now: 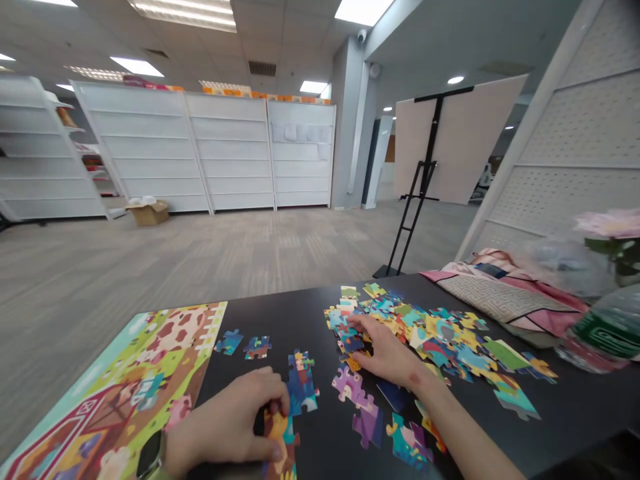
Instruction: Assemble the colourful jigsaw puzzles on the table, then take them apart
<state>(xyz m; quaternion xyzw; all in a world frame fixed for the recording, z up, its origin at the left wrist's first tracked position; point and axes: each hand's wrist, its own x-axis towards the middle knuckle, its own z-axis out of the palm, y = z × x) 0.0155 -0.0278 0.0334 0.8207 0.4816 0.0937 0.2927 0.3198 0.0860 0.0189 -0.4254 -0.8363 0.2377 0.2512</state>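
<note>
My left hand (235, 417) curls over a joined strip of puzzle pieces (280, 443) with an orange-brown figure, thumb and forefinger pressed on its edges. Just above it lies a joined blue section (301, 380). My right hand (387, 350) reaches to the left side of the loose pile, its forefinger and thumb around a blue and red puzzle piece (349, 339). Below that hand are joined purple pieces (356, 393). Two small loose clusters, a blue one (230, 342) and a multicoloured one (257, 347), lie beyond my left hand.
A heap of loose puzzle pieces (445, 337) spreads over the black table (280, 310). At left lies a farm-scene puzzle sheet (170, 360). On the right are a pink patterned cloth bag (515, 293), a green-labelled bottle (607, 330) and pink flowers (613, 225).
</note>
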